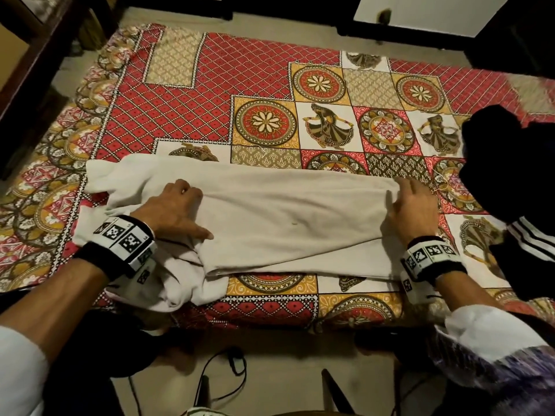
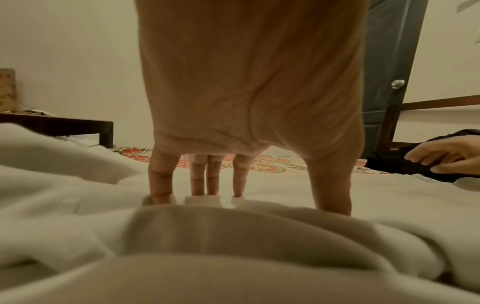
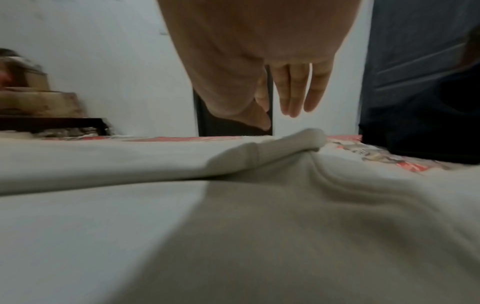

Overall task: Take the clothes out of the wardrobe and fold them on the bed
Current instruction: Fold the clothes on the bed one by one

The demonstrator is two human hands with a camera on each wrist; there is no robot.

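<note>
A cream, soft-knit garment (image 1: 285,217) lies folded into a long band across the near edge of the patterned bed (image 1: 246,73), its bunched sleeves at nine o'clock. Dark clothes (image 1: 510,175) with white stripes lie heaped at three o'clock.

Both forearms reach forward, a marker-printed band on each wrist. The left hand (image 1: 177,210) is palm down, fingers straight, tips pressing down. The right hand (image 1: 413,207) lies flat, fingers loosely extended.
</note>
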